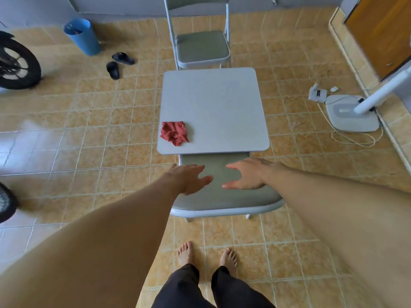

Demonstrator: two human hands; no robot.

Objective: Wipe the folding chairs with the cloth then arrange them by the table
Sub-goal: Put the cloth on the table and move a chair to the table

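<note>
The red cloth (pixel 174 132) lay crumpled at the seven o'clock corner of the table (pixel 222 101), with neither hand on it. Nearer the person, the left hand (pixel 189 179) hovered with fingers spread and slack over the near chair (pixel 219 196), whose seat sat partly tucked under the table's six o'clock edge. The right hand (pixel 246 175) mirrored it, fingers likewise apart and empty. Whether either palm touched the seat could not be told. The far chair (pixel 202 48) stood at twelve o'clock. This looked like the squaring-up. It would go best with both seat edges pushed evenly, so the chair slid straight and centred opposite its partner.
</note>
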